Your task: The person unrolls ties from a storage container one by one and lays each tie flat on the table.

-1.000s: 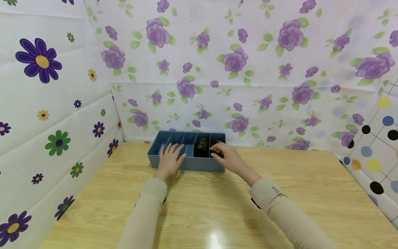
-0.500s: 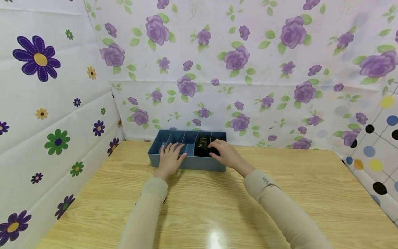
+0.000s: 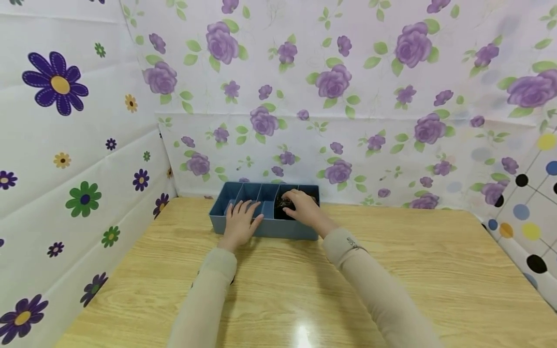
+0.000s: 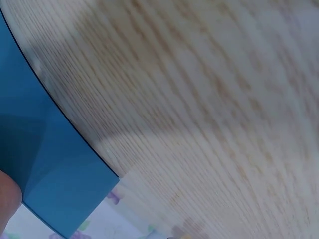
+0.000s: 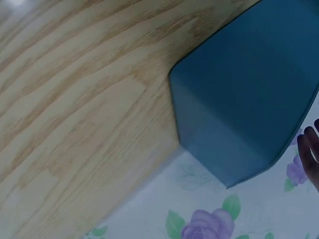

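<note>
A blue divided storage box [image 3: 265,228] stands against the back wall in the head view. My left hand [image 3: 239,224] rests over its front rim at the left compartments, fingers spread. In the left wrist view, part of a finger [image 4: 7,196] shows beside the blue wall. My right hand [image 3: 304,208] reaches over the two right compartments, thumb and bent fingers apart. Between them shows a dark item with gold-coloured marks [image 3: 282,203], in the second compartment from the right. The rightmost compartment is mostly covered by this hand. Dark fingers [image 5: 310,149] appear at the right wrist view's edge.
The box stands on a light wood-grain table [image 3: 278,290]. Close behind it hangs a white cloth with purple roses [image 3: 339,140]. Another flowered cloth [image 3: 87,140] lines the left side, and a dotted one [image 3: 535,208] the right.
My right hand has shifted left, from the rightmost compartment to over the dark item beside it. The left hand has kept its place on the box.
</note>
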`<state>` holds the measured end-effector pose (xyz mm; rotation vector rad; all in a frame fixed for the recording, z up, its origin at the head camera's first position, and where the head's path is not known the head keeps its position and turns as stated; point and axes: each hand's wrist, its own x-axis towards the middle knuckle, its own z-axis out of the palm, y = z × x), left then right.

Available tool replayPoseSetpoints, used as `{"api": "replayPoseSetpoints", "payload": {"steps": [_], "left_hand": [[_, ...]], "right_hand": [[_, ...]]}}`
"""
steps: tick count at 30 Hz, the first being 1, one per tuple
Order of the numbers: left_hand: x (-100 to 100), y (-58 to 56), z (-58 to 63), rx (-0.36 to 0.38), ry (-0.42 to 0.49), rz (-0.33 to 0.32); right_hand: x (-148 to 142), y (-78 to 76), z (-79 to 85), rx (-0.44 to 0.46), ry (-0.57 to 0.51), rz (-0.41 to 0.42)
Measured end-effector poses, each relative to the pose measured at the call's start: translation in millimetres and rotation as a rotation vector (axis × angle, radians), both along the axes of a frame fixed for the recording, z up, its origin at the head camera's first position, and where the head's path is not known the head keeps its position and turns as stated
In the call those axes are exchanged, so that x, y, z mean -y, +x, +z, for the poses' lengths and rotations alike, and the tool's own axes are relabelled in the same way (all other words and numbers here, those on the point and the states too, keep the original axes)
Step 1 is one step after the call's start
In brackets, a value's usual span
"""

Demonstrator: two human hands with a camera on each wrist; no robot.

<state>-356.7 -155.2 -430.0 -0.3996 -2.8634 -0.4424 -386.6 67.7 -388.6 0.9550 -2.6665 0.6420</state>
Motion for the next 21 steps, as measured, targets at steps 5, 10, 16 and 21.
{"api": "replayPoseSetpoints", "payload": {"steps": [5,10,16,21], "left_hand": [[0.7,1.6,-0.7,-0.009,0.001,0.007],[-2.4,0.6,-1.5,-0.015,-0.020,-0.003],[-1.5,0.3,-0.9,-0.025,-0.018,0.008],[-0.2,0.1,-1.3,0.003,-0.018,0.017]], "right_hand": [[12.8,-5.8,0.9,0.045,0.029,-0.017],[15.1,-9.8,-0.6,0.047,0.125,-0.045],[23.6,-16.7,-3.9,0.019,0.232,-0.062],[32.6,-20.9,-9.1,0.025,0.283,-0.092]]}}
